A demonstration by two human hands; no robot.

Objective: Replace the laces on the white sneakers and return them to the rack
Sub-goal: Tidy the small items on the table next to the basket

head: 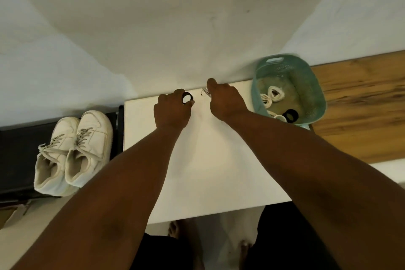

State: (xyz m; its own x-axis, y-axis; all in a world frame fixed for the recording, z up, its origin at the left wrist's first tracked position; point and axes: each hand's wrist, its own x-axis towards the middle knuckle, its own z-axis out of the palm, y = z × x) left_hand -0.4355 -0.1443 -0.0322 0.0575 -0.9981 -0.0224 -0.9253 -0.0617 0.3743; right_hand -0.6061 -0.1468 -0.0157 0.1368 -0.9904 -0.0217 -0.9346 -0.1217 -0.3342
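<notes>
We are gripping a black ring (187, 98) in our left hand (172, 109), our right hand (225, 101) pinching something clear, the white sneakers (73, 151) lying well leftward, nearer the left.

Two sneakers (73, 151), one basket (315, 85), two hands (173, 109).

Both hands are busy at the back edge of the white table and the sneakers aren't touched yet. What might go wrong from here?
1. The left hand grips a black roll right at the white table's far edge, so it may slip behind.
2. The small clear item pinched by the right hand is hard to see and easily lost.
3. The teal basket overhangs the table's right edge; the right forearm could nudge it off.
</notes>
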